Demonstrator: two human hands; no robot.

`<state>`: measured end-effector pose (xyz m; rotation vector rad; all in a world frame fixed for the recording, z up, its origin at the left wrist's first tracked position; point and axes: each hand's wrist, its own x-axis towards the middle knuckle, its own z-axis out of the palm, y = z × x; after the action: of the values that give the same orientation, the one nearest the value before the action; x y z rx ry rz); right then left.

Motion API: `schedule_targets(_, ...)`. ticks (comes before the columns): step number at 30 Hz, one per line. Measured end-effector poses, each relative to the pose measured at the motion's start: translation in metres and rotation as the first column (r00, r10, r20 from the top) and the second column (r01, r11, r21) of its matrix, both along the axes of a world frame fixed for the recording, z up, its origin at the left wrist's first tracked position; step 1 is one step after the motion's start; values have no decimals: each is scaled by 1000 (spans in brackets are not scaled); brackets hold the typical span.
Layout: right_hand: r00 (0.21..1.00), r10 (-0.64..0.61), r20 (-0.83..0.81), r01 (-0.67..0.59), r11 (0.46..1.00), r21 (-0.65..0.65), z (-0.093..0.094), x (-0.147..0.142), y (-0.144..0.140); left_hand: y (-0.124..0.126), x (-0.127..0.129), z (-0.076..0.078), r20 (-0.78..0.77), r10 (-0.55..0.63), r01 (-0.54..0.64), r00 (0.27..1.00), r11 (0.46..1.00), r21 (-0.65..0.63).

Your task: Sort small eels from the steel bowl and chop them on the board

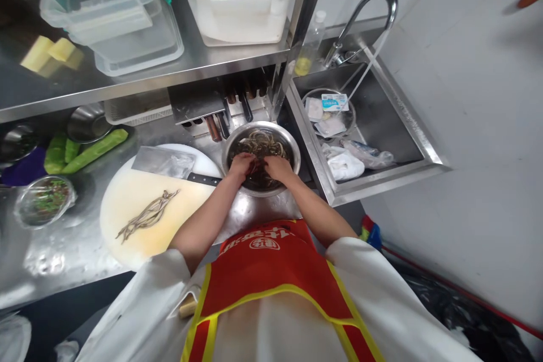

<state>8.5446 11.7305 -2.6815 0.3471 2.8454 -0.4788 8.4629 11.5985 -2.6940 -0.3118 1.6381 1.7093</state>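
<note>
A round metal bowl stands on the counter in front of me, with dark liquid and a tangle of thin, pale-brown strands in it. My left hand reaches over its near left side, and my right hand over its near right side. Both have their fingers curled into the strands; the fingertips are partly hidden. Left of the bowl lies a round white cutting board. On it are a small bunch of long brown strips and a cleaver with a black handle.
A sink at the right holds wrapped packs in a round basket under a running tap. Behind the bowl, several knives sit in a rack. Green gourd pieces and a film-covered bowl lie left. Plastic tubs fill the shelf.
</note>
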Motion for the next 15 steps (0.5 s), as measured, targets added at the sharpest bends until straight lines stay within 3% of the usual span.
schedule_targets(4,992,-89,-88,85,995,-48,-2,-1,4,25,-15,-11,-79,-65,57,995,993,-99)
schedule_targets(8,962,-178,-209,127,964,-234,1,3,9,24,-15,-2,-94,-161,152,982,983,-102)
schedule_targets(12,897,-295,-330,114,874,-471,11,1,9,5,-9,19,16,-224,219,975,965,143)
schedule_targets(15,901,-320,-291,95,803,-589,20,-5,5,-6,-8,34,67,-186,161,980,948,275)
